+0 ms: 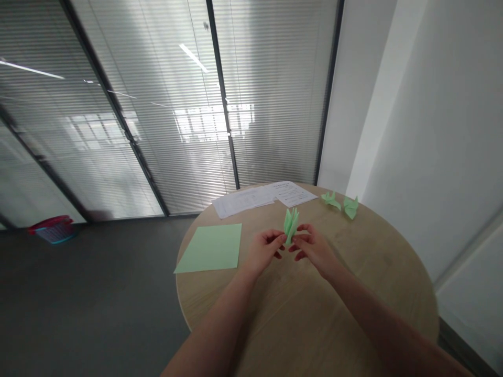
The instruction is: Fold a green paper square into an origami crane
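Between my two hands, above the round table, a piece of folded green paper [291, 222] stands upright with several narrow points fanning upward. My left hand [269, 245] pinches its lower left side between thumb and fingers. From the other side, my right hand [310, 244] grips the lower right edge, thumb toward me and the other fingers curled. The fingers partly cover the bottom of the folded paper. To the left of my left hand lies a flat green paper sheet [214, 246], near the table's left edge.
The round wooden table [298, 314] carries printed white sheets [251, 200] at its far edge. Two folded green paper figures [350, 207] sit at the far right. A red and blue basket [53, 229] stands on the floor at left. Glass panels with blinds [275, 104] rise behind.
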`<state>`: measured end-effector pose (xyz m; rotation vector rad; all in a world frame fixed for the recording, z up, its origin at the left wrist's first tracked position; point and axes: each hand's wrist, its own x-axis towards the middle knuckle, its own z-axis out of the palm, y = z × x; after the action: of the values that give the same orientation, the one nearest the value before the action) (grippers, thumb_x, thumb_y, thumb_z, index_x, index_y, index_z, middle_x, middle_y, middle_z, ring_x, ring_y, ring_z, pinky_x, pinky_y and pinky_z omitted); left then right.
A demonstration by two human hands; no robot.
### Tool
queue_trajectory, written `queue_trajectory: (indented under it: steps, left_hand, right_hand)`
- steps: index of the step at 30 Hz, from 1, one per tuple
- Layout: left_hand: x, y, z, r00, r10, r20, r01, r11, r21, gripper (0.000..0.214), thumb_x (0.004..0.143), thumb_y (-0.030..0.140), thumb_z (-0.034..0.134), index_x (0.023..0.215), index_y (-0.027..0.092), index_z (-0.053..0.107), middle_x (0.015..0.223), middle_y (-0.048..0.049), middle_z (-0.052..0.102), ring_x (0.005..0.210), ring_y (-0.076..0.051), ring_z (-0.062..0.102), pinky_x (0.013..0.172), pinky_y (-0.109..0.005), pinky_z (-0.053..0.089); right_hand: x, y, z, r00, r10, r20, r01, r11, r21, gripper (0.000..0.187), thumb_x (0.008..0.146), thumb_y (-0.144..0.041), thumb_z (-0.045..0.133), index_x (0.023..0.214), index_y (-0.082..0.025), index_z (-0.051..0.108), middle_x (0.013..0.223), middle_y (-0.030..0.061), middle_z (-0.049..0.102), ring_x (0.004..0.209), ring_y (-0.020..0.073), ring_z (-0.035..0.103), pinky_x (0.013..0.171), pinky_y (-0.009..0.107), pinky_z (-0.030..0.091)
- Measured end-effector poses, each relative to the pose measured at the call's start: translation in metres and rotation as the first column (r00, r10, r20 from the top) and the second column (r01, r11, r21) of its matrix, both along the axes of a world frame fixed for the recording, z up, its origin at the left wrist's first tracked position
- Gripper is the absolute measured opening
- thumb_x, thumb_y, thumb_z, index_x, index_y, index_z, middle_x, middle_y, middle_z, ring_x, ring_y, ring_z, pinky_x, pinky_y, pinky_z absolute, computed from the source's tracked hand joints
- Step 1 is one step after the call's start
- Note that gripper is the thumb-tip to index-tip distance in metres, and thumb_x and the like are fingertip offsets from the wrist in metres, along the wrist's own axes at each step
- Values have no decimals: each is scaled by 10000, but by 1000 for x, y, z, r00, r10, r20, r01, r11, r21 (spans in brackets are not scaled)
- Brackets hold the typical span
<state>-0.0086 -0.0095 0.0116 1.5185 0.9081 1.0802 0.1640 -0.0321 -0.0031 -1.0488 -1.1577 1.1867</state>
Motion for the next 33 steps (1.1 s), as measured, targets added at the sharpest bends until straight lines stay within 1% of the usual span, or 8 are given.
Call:
queue_trajectory:
  steps: [3, 9, 17, 22, 25, 27, 30, 33]
  left_hand:
    - [0, 0, 0, 1000, -19, 9, 19, 1000, 2, 394, 774, 541, 742, 851, 154, 753, 689, -21, 650, 621, -144, 601, 500, -232, 503]
    - [0, 0, -1, 999, -37, -2, 37, 999, 10, 388, 783, 538, 725, 855, 158, 744, 700, -22, 651, 626, -142, 605, 508, -226, 496]
    - [-2, 1, -3, 983, 122, -134, -101, 982, 157, 286, 865, 425, 634, 823, 168, 750, 693, -18, 662, 606, -140, 585, 542, -238, 479]
    - [-2, -4, -1, 974, 170, -151, -111, 935, 336, 173, 861, 321, 664, 838, 193, 778, 1023, -90, 742, 935, -218, 686, 639, -250, 541]
    - [-1, -6, -1, 977, 173, -121, -121, 929, 351, 157, 869, 309, 672, 882, 201, 785, 1244, -109, 702, 1042, -235, 688, 702, -273, 581]
    - [0, -6, -1, 983, 142, -119, -94, 935, 342, 164, 890, 304, 649, 911, 199, 773, 1207, -99, 722, 1007, -224, 699, 711, -276, 583]
    - [1, -5, -3, 987, 83, -135, -36, 946, 323, 179, 924, 292, 596, 914, 189, 741, 956, -63, 759, 853, -191, 706, 682, -263, 565]
    - [1, -4, -4, 985, 93, -148, -39, 943, 329, 178, 928, 277, 581, 897, 181, 728, 868, -45, 751, 803, -181, 700, 671, -258, 554]
  right_hand:
    - [-2, -1, 0, 999, 24, 45, -26, 999, 44, 406, 739, -498, 757, 923, -248, 495, 779, 10, 713, 681, 211, 701, 520, 290, 511]
    - [-2, -2, 1, 995, 68, 78, -73, 996, 59, 383, 767, -535, 733, 933, -227, 577, 804, 33, 723, 672, 202, 696, 518, 290, 513]
    - [-3, -2, -2, 994, 41, 99, -50, 995, 89, 420, 732, -507, 796, 1009, -229, 645, 1002, 71, 713, 863, 225, 696, 568, 289, 557]
    - [-7, -2, -3, 994, 11, 111, -22, 995, 95, 429, 688, -460, 834, 977, -224, 624, 1037, 61, 690, 801, 192, 667, 551, 283, 554]
    - [-5, -2, -2, 996, 26, 88, -34, 996, 82, 421, 695, -471, 829, 991, -223, 660, 1035, 72, 710, 835, 213, 676, 572, 298, 565]
    - [-3, -2, -1, 997, 52, 61, -57, 996, 74, 403, 697, -480, 833, 971, -220, 693, 992, 73, 727, 856, 226, 678, 597, 309, 574]
    - [0, -2, -1, 996, 86, 10, -87, 995, 56, 385, 687, -495, 851, 915, -208, 730, 922, 71, 737, 861, 231, 675, 634, 323, 585]
    - [2, -2, -3, 995, 92, -33, -90, 995, 52, 396, 667, -511, 868, 891, -205, 757, 902, 69, 738, 851, 225, 666, 642, 326, 587]
